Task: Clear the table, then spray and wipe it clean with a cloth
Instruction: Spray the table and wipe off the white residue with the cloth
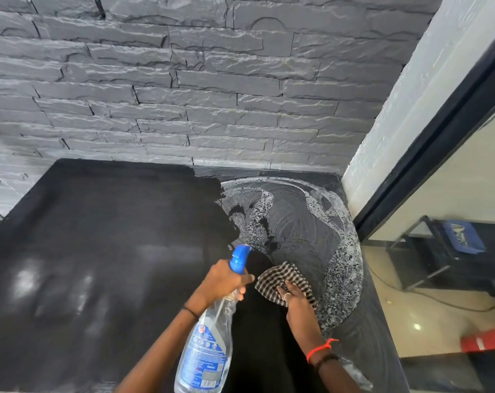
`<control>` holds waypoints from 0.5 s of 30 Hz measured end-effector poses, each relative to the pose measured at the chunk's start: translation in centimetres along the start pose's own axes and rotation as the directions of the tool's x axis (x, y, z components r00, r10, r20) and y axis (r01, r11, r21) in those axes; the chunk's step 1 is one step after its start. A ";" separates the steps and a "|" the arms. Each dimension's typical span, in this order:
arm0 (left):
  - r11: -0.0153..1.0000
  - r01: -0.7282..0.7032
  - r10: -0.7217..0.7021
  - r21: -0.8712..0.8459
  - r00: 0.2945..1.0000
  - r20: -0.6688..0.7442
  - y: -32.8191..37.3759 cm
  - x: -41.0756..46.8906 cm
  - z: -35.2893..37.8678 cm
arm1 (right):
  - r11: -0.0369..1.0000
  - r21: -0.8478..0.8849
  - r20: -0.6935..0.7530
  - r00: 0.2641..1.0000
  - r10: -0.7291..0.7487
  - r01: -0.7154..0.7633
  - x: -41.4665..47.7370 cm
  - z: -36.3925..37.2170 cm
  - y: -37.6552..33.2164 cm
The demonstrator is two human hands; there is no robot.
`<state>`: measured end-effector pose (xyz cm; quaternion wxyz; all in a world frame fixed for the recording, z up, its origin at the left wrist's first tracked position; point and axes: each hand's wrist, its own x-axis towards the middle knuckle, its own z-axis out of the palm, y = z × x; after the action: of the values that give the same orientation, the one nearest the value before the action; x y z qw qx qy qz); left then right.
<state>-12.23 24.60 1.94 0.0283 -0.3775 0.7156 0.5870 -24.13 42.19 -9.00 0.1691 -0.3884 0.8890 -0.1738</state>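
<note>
The black table (pixel 99 236) fills the lower left and middle of the head view. Its right part carries curved white foam streaks (pixel 340 268) and droplets. My left hand (pixel 226 282) grips the neck of a clear spray bottle (pixel 206 344) with a blue nozzle, which points away toward the foam. Just to the right, my right hand (pixel 294 300) lies flat on a brown-and-white checked cloth (pixel 283 276), pressing it onto the table beside the foam.
A grey stone-brick wall (pixel 184 95) rises behind the table. A white pillar and a black-framed glass pane (pixel 439 137) close off the right side. Beyond the glass are a black rack with a blue box (pixel 464 236), a cable and a red object (pixel 487 340) on the floor.
</note>
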 end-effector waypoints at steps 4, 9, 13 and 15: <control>0.995 0.064 -0.076 -0.082 0.985 -0.152 -0.9 -0.2 -1.1 | 1.000 0.000 -0.001 1.000 -0.006 0.006 -0.4 0.2 0.2; 0.995 0.081 -0.089 -0.053 0.979 -0.186 -1.6 -0.3 -2.6 | 1.000 -0.013 -0.009 1.000 -0.009 0.009 -0.6 0.7 0.6; 0.994 0.057 -0.066 -0.096 0.994 -0.088 -1.8 -0.6 -3.5 | 1.000 -0.026 -0.008 1.000 -0.014 0.013 -0.4 0.9 0.7; 0.989 0.055 -0.066 -0.136 0.995 -0.080 -2.0 -0.7 -4.0 | 0.999 -0.026 0.008 1.000 -0.022 0.022 -0.1 0.7 0.9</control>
<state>-8.97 21.46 1.86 -0.0091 -0.4246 0.6635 0.6160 -24.33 42.75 -10.05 0.1655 -0.4009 0.8863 -0.1623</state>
